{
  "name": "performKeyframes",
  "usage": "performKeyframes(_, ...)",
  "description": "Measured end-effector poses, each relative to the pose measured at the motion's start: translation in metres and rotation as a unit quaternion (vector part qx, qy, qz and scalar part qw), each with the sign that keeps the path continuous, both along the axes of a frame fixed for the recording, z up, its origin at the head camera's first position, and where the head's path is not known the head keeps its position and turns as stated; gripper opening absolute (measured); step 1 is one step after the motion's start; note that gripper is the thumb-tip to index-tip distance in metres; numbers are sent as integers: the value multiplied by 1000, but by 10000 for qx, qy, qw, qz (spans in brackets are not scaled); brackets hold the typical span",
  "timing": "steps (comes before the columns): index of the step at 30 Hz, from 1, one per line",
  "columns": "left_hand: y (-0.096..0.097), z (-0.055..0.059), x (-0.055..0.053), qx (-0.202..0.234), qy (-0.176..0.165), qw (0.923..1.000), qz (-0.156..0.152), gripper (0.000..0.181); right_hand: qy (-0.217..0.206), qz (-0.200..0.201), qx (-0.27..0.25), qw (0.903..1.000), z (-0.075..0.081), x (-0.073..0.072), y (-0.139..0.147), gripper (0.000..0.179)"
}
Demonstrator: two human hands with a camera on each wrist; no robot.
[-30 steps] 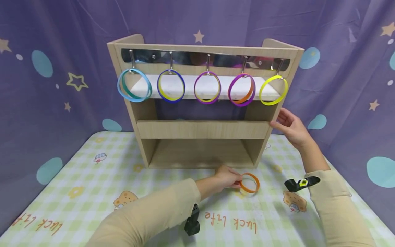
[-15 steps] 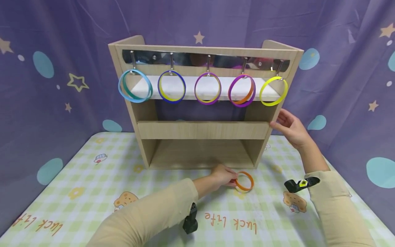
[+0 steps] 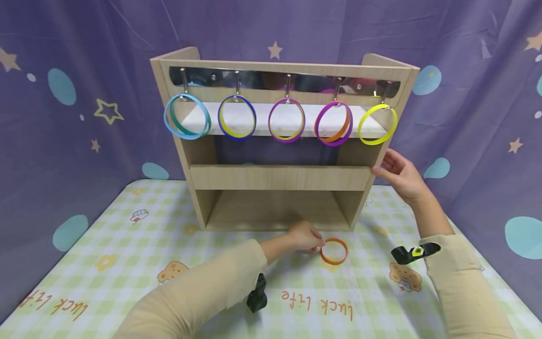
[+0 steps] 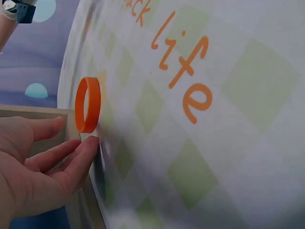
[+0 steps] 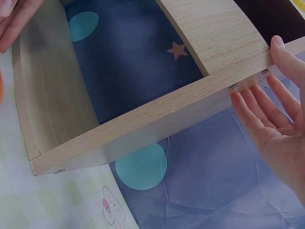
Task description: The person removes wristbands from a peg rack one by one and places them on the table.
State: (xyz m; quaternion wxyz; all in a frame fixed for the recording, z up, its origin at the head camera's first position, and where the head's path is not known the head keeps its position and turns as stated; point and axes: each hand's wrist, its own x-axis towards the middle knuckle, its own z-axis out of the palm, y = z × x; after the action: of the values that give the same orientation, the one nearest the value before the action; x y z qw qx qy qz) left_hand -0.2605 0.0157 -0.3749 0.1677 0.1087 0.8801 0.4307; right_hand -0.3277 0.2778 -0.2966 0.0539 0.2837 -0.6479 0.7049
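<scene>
An orange wristband point(image 3: 334, 252) lies on the checked tablecloth in front of a wooden rack point(image 3: 279, 178). My left hand point(image 3: 306, 236) is beside its left edge. In the left wrist view, the thumb and fingers of that hand point(image 4: 52, 162) stand apart, with the wristband point(image 4: 94, 105) just beyond the fingertips and not between them. My right hand point(image 3: 402, 178) is at the rack's right side. In the right wrist view, its thumb point(image 5: 281, 55) rests on the front edge and its fingertips touch the outer side panel.
Wristbands hang on the rack's metal hooks: light blue with teal point(image 3: 187, 136), blue with yellow point(image 3: 237, 138), purple with yellow point(image 3: 287, 140), purple with orange point(image 3: 334, 142) and yellow point(image 3: 377, 141). A purple curtain point(image 3: 474, 108) stands behind and beside the table.
My left hand has moved left with the orange wristband, which has come down flat on the cloth. The left fingers have parted from it. My right hand stays at the rack.
</scene>
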Motion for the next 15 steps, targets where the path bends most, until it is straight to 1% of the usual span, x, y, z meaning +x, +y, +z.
performKeyframes(2,-1,3,0,44,-104,9999,-24,21,-21,-7,17,10000,0,0,0,44)
performKeyframes(6,-4,12,-1,314,-263,9991,-140,22,-56,-48,41,10000,1,0,0,44)
performKeyframes(8,-5,18,-2,343,-211,9988,-266,21,-58,-51,30,10000,0,0,0,44)
performKeyframes(11,-5,29,-2,335,-21,9985,-437,20,-50,-43,11,10000,0,0,-1,44)
performKeyframes(15,-4,45,0,482,46,9968,-640,21,-34,-40,11,10000,0,1,-1,44)
